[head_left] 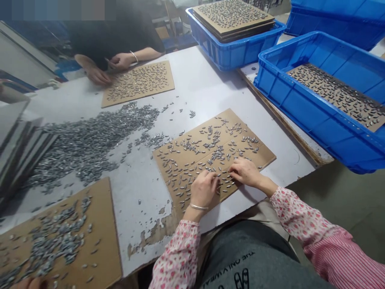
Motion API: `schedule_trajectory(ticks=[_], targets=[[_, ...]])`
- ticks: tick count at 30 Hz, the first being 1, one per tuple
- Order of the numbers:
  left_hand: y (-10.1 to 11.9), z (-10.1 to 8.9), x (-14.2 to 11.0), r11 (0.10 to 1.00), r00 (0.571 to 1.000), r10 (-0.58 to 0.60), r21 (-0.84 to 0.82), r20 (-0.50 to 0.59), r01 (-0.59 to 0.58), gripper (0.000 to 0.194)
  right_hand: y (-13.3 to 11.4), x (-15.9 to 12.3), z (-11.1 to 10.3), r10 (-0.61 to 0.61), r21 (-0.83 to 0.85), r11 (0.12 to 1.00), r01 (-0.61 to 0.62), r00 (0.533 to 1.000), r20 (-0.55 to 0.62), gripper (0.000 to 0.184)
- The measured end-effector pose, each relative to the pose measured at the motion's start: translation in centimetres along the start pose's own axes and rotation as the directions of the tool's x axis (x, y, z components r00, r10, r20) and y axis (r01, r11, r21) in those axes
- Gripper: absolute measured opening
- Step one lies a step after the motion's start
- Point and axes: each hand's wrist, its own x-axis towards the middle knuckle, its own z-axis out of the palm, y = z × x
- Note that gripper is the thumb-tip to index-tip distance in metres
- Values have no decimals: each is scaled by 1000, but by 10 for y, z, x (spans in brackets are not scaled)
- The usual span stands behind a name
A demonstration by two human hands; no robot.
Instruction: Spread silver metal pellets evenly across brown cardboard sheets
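A flat sheet of brown cardboard (264, 154) lies in front of me, strewn with small silvery spindle-shaped metal pieces (217, 153). Some sit apart in loose rows on the left and near side; others are clumped around the middle. My left hand (203, 190), with a bangle at the wrist, rests over the near part of the sheet, its fingers curled together at the pieces. Close by on the right, my right hand (245, 171) is pinched down at the pieces too. Whatever is between the fingertips of either hand is too small to make out.
A big pile of the same pieces (99, 136) covers the table's left. Another person's hands (120, 62) work at a far cardboard sheet (171, 78); another hand shows at the near-left sheet (111, 224). Blue crates (300, 96) with loaded sheets stand right; stacked boards (18, 156) lean left.
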Motion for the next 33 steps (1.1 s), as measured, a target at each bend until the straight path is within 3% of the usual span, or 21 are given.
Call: schedule_trajectory(ticks=[3,9,15,21,33], targets=[[-17,-16,-9,994,995,-87,-75,-59,82,25,3,0,4,-27,54,998,29,999,-26,12],[-17,-39,-31,991,997,-71,-117,14,72,21,-8,7,17,-130,66,989,129,992,4,14],[-12,-27,-41,988,993,-106,-103,59,112,18,-26,11,21,-192,-49,980,195,980,53,19],[-3,-27,-32,996,996,-79,-44,33,81,21,-36,10,18,-180,-114,975,193,977,117,23],[15,-9,-5,985,993,-46,172,107,27,21,-16,27,11,-110,-69,991,114,992,61,19]])
